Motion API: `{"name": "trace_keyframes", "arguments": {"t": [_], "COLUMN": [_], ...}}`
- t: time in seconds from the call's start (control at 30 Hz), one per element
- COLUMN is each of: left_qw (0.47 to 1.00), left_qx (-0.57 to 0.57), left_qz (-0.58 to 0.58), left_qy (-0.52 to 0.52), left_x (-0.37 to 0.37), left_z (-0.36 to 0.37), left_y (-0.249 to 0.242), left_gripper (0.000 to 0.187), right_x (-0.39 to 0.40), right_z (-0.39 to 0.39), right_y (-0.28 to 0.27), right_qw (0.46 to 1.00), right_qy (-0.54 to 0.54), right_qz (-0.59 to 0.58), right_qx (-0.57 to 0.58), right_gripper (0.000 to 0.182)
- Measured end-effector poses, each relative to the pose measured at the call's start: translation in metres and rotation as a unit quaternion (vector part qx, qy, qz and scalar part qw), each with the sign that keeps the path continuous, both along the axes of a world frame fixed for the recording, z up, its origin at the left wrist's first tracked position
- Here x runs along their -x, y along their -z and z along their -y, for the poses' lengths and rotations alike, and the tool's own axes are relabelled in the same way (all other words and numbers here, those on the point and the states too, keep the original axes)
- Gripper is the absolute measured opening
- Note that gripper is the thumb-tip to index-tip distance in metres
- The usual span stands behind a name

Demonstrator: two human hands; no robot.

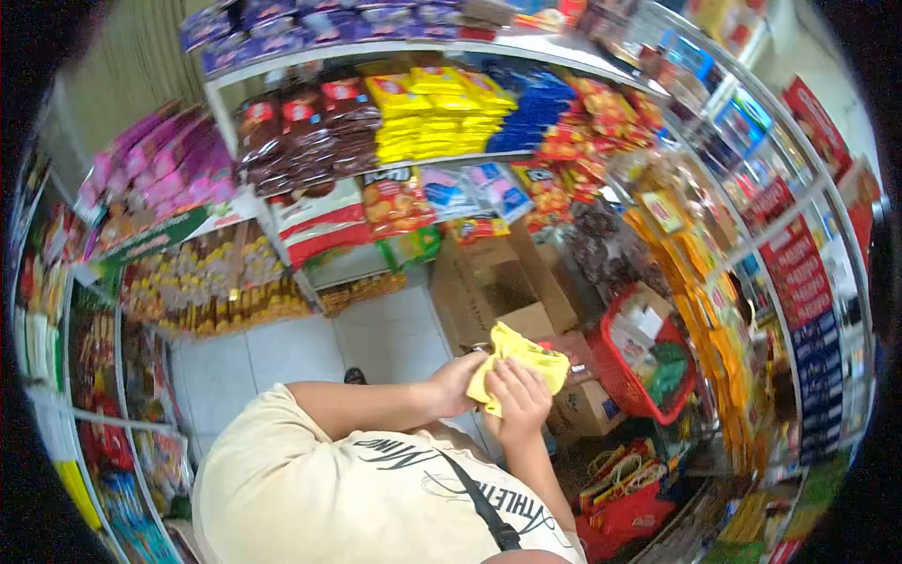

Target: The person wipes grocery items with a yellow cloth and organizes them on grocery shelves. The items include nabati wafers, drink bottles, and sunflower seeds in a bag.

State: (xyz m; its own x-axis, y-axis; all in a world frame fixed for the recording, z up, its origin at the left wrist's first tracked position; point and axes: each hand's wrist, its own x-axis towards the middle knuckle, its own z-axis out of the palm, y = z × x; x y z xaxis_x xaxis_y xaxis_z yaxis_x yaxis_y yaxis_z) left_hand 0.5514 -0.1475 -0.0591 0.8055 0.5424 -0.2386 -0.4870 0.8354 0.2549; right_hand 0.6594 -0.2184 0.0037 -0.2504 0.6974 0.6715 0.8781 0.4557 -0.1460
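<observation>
A crumpled yellow cloth (543, 361) is held in front of my body, at the middle of the head view. My right hand (520, 395) lies over it, with its fingers curled onto the fabric. My left hand (455, 383) is closed at the cloth's left edge, and the cloth partly covers its fingers. A small dark bit (481, 348) shows above the left fingers, too small to name. Whatever lies under the cloth is hidden.
Cardboard boxes (470, 273) stand just ahead of my hands. A red basket (678, 414) holding goods sits to the right. Shelves with yellow packets (442, 113) and other snacks surround me, with orange sachets (700, 315) hanging at right. Pale floor tiles (282, 362) show at left.
</observation>
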Motion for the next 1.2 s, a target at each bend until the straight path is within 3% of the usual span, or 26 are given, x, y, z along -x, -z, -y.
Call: {"name": "trace_keyframes", "arguments": {"t": [0.1, 0.2, 0.3, 0.43, 0.5, 0.53, 0.57, 0.63, 0.67, 0.77, 0.93, 1.03, 1.2], "left_qw": [0.994, 0.987, 0.975, 0.96, 0.944, 0.904, 0.893, 0.843, 0.855, 0.866, 0.86, 0.858, 0.884], "left_qx": [-0.042, -0.093, -0.138, -0.136, -0.136, -0.202, -0.197, -0.232, -0.265, -0.204, -0.175, -0.265, -0.31], "left_qz": [-0.092, -0.11, -0.14, -0.106, -0.083, -0.117, -0.066, -0.046, -0.017, -0.019, 0.012, -0.06, -0.104], "left_qy": [-0.031, -0.068, -0.099, -0.219, -0.289, -0.358, -0.399, -0.484, -0.446, -0.456, -0.48, -0.437, -0.333], "left_x": [0.032, 0.062, 0.1, 0.163, 0.2, 0.216, 0.229, 0.242, 0.251, 0.259, 0.263, 0.261, 0.257], "left_z": [-0.009, -0.031, -0.062, -0.105, -0.118, -0.127, -0.131, -0.15, -0.159, -0.184, -0.224, -0.236, -0.251], "left_y": [-0.036, -0.045, -0.064, -0.084, -0.101, -0.105, -0.112, -0.116, -0.118, -0.118, -0.084, -0.086, -0.069], "left_gripper": [0.031, 0.035, 0.034, 0.036, 0.043, 0.047, 0.051, 0.057, 0.06, 0.06, 0.045, 0.055, 0.048], "right_x": [-0.016, -0.034, -0.036, -0.029, -0.012, -0.005, 0.002, 0.018, 0.029, 0.064, 0.086, 0.087, 0.082], "right_z": [-0.017, -0.043, -0.077, -0.115, -0.138, -0.149, -0.16, -0.18, -0.19, -0.213, -0.238, -0.244, -0.261], "right_y": [0.011, 0.027, 0.036, 0.049, 0.053, 0.061, 0.069, 0.077, 0.078, 0.072, 0.081, 0.084, 0.082], "right_qw": [0.999, 0.995, 0.971, 0.821, 0.795, 0.776, 0.756, 0.759, 0.756, 0.746, 0.768, 0.758, 0.741], "right_qy": [0.025, 0.045, 0.044, 0.043, 0.022, 0.009, -0.003, -0.028, -0.028, -0.044, -0.049, -0.046, -0.037], "right_qz": [-0.043, -0.087, -0.222, -0.541, -0.584, -0.608, -0.631, -0.619, -0.615, -0.609, -0.568, -0.578, -0.593], "right_qx": [0.011, 0.031, 0.072, 0.175, 0.164, 0.17, 0.176, 0.201, 0.221, 0.265, 0.293, 0.3, 0.313], "right_gripper": [0.036, 0.032, 0.026, 0.031, 0.033, 0.033, 0.033, 0.033, 0.033, 0.036, 0.036, 0.035, 0.033]}}
